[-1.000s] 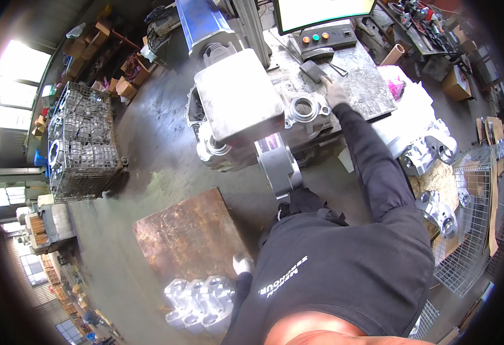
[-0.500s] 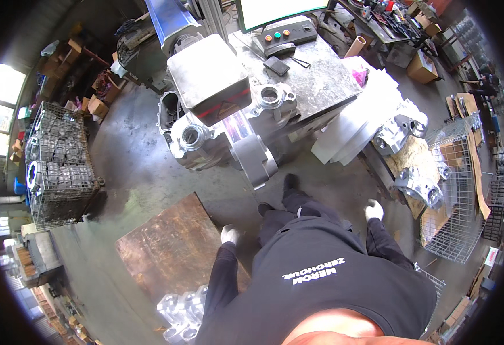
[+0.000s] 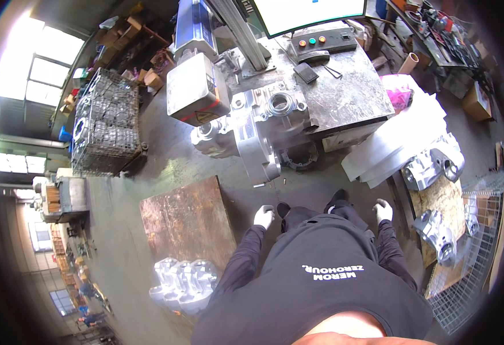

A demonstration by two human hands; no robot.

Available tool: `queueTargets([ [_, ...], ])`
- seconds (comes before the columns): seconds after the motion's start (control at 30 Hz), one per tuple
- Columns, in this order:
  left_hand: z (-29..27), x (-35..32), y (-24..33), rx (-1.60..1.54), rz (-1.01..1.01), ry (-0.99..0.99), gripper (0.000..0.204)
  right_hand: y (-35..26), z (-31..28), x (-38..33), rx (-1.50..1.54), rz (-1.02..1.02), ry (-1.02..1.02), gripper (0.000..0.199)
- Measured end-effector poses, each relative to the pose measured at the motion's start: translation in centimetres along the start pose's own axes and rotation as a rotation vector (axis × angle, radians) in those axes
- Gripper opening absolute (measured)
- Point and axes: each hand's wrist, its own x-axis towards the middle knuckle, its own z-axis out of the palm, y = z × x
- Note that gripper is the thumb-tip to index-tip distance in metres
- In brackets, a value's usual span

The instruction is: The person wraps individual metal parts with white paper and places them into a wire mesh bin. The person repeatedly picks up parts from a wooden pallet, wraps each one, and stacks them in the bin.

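My left hand (image 3: 264, 216), in a white glove, hangs low beside my left leg with its fingers loosely curled in and nothing seen in them. On the other side my right hand (image 3: 383, 210), gloved too, hangs with bent fingers and also shows nothing held. Neither hand touches a part. Ahead of me a large cast metal housing (image 3: 255, 135) sits below the white box-shaped head (image 3: 194, 86) of a machine. The brown flat board (image 3: 186, 215) on the floor is nearest to my left hand; several silver castings (image 3: 186, 284) stand at its near end.
A metal-topped table (image 3: 352, 86) ahead carries a black button box (image 3: 324, 45) and a screen (image 3: 309, 14). White sheets (image 3: 395, 138) lie to the right, beside cast parts (image 3: 436, 164) and a wire cage (image 3: 476, 264). Another wire cage full of castings (image 3: 107, 123) stands far left.
The view has swung left, so the surroundings sit farther right in it. Both hands stay low at my sides, and my feet have shifted.
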Motion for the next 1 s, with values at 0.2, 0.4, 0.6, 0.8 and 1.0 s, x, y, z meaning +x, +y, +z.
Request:
queueTargets([
  [0.2, 3.9, -2.8, -0.5, 0.033, -0.035, -0.005, 0.028, -5.2, -2.4, 4.6, 0.208, 0.067, -0.015, 0.029],
  [0.4, 4.6, -0.2, -3.5, -0.178, -0.131, -0.173, 0.031, -3.8, -4.9, -0.6, -0.116, 0.105, 0.002, 0.032],
  [0.6, 5.9, 6.0, -1.8, -0.075, -0.292, -0.351, 0.024, -6.6, -7.0, -4.3, -0.43, 0.114, 0.113, 0.031],
  [0.8, 15.4, 7.3, 6.9, 0.19, -0.006, -0.357, 0.025, -11.2, -10.1, 6.0, -0.352, -0.045, 0.203, 0.04],
  [1.0, 26.6, 0.3, 12.3, 0.206, 0.227, -0.319, 0.028, -15.1, -11.3, 29.7, -0.17, 0.025, 0.278, 0.068],
])
